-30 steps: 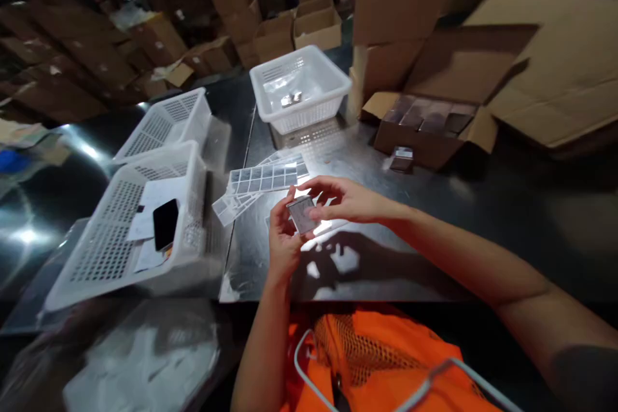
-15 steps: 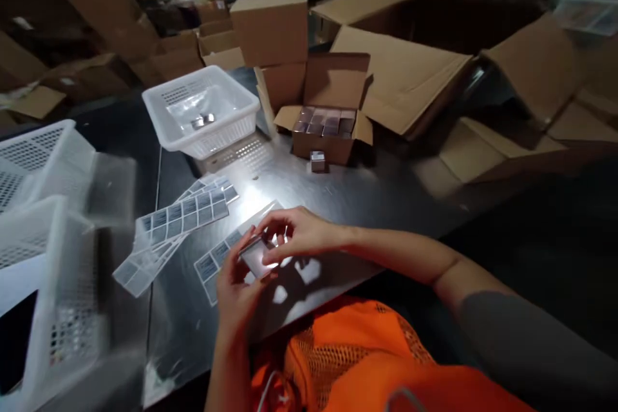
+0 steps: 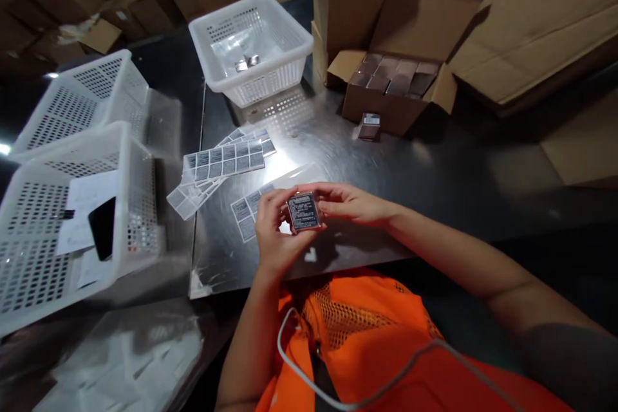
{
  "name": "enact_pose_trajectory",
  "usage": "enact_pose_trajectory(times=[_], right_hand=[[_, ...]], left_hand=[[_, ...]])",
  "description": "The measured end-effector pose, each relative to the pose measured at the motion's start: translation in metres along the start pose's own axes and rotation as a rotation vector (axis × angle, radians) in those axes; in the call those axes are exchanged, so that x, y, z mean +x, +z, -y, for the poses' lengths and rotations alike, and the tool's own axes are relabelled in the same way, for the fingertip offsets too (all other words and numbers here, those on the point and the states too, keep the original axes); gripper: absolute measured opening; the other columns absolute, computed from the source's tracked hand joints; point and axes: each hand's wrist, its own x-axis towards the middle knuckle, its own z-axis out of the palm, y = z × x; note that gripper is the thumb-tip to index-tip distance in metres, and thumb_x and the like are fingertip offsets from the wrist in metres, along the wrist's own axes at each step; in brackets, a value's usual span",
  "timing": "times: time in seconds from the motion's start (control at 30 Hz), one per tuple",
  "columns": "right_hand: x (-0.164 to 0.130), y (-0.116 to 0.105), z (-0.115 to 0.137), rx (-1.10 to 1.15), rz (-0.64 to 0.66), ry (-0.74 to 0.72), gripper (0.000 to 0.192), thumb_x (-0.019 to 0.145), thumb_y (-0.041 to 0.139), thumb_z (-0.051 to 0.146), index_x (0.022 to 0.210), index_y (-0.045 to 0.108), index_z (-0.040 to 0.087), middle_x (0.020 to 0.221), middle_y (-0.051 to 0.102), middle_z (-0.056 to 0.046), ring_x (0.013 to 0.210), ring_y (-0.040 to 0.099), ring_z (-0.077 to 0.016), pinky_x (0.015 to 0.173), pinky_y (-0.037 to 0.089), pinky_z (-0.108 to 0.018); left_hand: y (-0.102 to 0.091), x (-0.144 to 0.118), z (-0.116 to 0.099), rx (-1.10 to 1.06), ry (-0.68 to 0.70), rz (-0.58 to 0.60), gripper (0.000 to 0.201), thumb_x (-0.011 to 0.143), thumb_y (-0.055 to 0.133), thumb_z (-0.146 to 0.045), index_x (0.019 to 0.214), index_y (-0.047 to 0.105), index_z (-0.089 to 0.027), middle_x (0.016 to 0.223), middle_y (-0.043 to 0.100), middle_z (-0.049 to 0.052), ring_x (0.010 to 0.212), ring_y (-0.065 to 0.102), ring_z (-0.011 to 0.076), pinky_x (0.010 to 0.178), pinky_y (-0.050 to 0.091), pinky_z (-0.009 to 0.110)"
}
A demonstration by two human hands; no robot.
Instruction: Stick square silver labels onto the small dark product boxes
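Note:
Both hands hold a small square box with a printed label on its upper face, just above the near edge of the metal table. My left hand grips it from the left and below. My right hand pinches its right side. Sheets of grey labels lie fanned on the table to the left, and another sheet lies right beside my left hand. An open cardboard box packed with similar small boxes stands at the back, with one small box in front of it.
A white perforated basket with small shiny items stands at the back. Two more white baskets sit at the left; the nearer holds papers and a black phone. Cardboard cartons crowd the back and right. Clear plastic bags lie at lower left.
The view swung back and forth while both hands kept hold of the small box. Its labelled face is now turned up toward me.

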Motion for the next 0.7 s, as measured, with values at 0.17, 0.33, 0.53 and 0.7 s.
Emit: enact_pose_trajectory(times=[0.17,0.33,0.53,0.7], right_hand=[[-0.008,-0.010,0.004,-0.311,-0.138,0.025,0.064,0.093,0.072,0.049,0.148,0.055,0.023,0.133,0.067,-0.012,0.103,0.069,-0.0189,0.086,0.060,-0.033],[-0.006,-0.040,0.018,-0.938,-0.383,-0.135,0.045,0.090,0.072,0.038,0.130,0.070,0.017,0.122,0.073,-0.013,0.106,0.069,-0.0245,0.088,0.059,-0.038],[0.049,-0.043,0.006,-1.270,-0.079,-0.212,0.036,0.091,0.073,0.031,0.121,0.074,0.012,0.116,0.074,-0.016,0.112,0.066,-0.0294,0.102,0.050,-0.045],[0.073,-0.043,-0.017,-1.344,-0.002,-0.153,0.027,0.086,0.080,0.037,0.104,0.080,0.017,0.119,0.074,-0.016,0.113,0.063,-0.0330,0.101,0.045,-0.048]], left_hand=[[-0.018,-0.020,0.004,0.096,-0.073,0.033,0.057,0.068,0.093,-0.036,0.117,0.068,-0.026,0.115,0.062,0.005,0.103,0.067,0.0202,0.070,0.059,0.026],[-0.047,-0.052,0.022,0.214,-0.204,0.044,0.052,0.068,0.091,-0.038,0.112,0.068,-0.022,0.110,0.067,0.006,0.099,0.070,0.0239,0.073,0.062,0.034],[-0.052,-0.063,0.049,0.015,-0.308,0.028,0.060,0.067,0.091,-0.049,0.116,0.065,-0.023,0.136,0.067,0.014,0.128,0.065,0.0349,0.108,0.055,0.054],[-0.052,-0.058,0.057,-0.246,-0.455,-0.102,0.064,0.058,0.097,-0.048,0.109,0.064,-0.026,0.118,0.073,0.008,0.103,0.073,0.0284,0.084,0.063,0.044]])
